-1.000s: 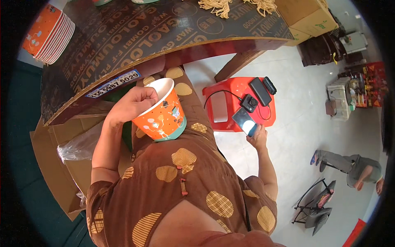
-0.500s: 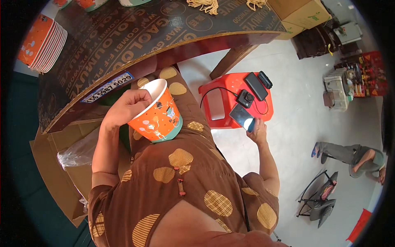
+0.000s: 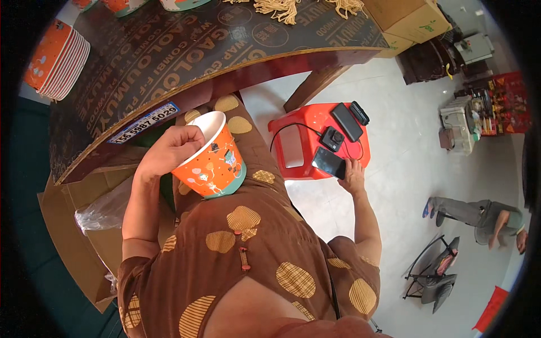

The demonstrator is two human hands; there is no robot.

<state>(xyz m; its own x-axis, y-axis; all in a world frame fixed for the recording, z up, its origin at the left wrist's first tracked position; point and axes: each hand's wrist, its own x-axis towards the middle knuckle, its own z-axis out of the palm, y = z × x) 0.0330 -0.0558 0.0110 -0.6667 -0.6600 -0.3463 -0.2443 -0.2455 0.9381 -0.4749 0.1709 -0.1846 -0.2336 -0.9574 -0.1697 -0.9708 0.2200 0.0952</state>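
My left hand (image 3: 172,149) is closed over the rim of an orange paper bucket (image 3: 211,169) with a white inside and a green base band. Its fingertips reach inside the bucket, where the wall hides them. The bucket leans above my lap. At my right, my right hand (image 3: 354,176) is closed at the end of a dark smartphone (image 3: 328,162), which lies at the near edge of a red plastic stool (image 3: 298,115). A small black camera (image 3: 332,138), a black power bank (image 3: 346,121) and another black device (image 3: 359,112) also rest on the stool.
Ahead stands a dark plywood table (image 3: 197,50) bearing a stack of orange paper buckets (image 3: 56,62) and bundles of cream strands (image 3: 276,8). An opened cardboard box (image 3: 67,225) with clear plastic sits at left. Another person (image 3: 479,217) and a folding chair (image 3: 434,273) are at far right.
The bright reflection on the phone's screen is gone, and the phone lies at a slightly different tilt. The left hand keeps its grip on the bucket. The other person's arms have shifted.
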